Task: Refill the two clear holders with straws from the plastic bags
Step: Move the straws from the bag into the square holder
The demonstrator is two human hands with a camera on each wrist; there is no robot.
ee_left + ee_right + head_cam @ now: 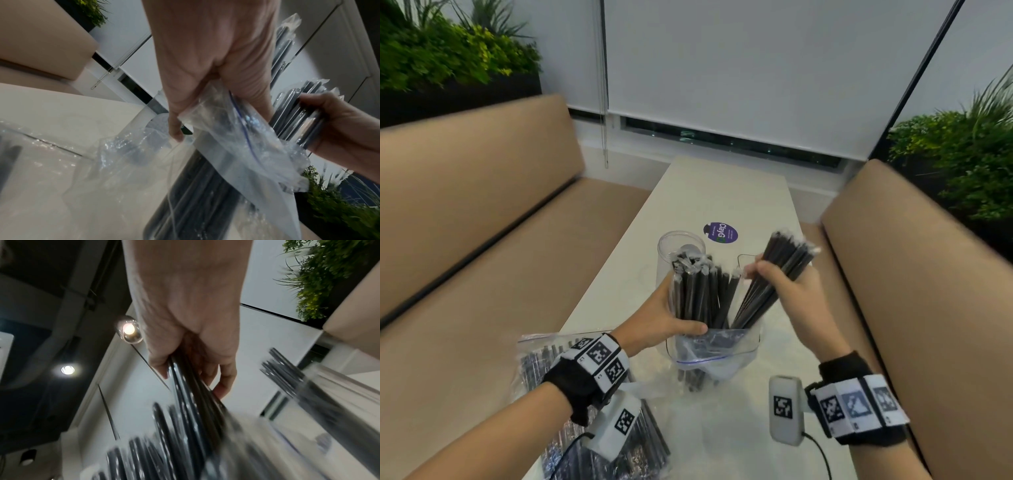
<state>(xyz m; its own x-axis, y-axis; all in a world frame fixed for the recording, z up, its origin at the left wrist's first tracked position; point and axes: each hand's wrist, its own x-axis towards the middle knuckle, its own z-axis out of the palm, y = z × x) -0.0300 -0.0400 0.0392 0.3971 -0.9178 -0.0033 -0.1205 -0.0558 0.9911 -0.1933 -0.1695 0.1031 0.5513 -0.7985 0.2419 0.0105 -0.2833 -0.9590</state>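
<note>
A clear zip bag [719, 349] of black wrapped straws [698, 291] stands upright on the white table. My left hand [667, 318] grips the bag and its straws from the left, near the bag's mouth [236, 146]. My right hand [780, 284] grips a bundle of black straws [787, 260] that slants up and to the right, its lower ends still in the bag. The right wrist view shows the fingers [191, 345] curled round the bundle [191, 394]. A round clear holder [674, 240] stands just behind the bag and looks empty. I cannot make out a second holder.
A second bag of black straws [541, 356] lies flat at the table's near left, under my left wrist. A purple sticker [720, 233] is on the table [722, 192] beyond the holder. Tan benches [482, 205] [911, 257] flank the table.
</note>
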